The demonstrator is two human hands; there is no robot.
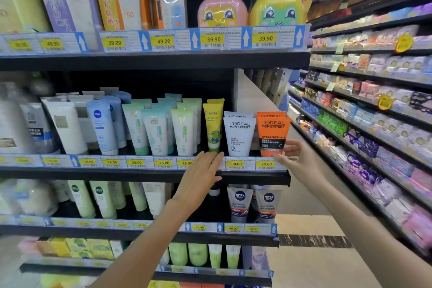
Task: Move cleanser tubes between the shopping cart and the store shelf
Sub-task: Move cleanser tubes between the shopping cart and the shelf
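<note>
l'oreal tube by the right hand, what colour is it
Orange with a black band, the L'Oreal tube beside the right hand; head view.

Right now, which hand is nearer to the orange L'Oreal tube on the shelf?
The right hand. Its fingertips are at the lower right edge of the orange tube, seemingly touching it. The left hand rests on the shelf edge further left, below the yellow tube.

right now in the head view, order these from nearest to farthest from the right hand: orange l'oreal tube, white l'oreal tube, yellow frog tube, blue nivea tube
From the right hand:
1. orange L'Oreal tube, at its fingertips, shelf's right end
2. white L'Oreal tube, next leftward
3. yellow frog tube, above the left hand
4. blue Nivea tube, far left
</note>
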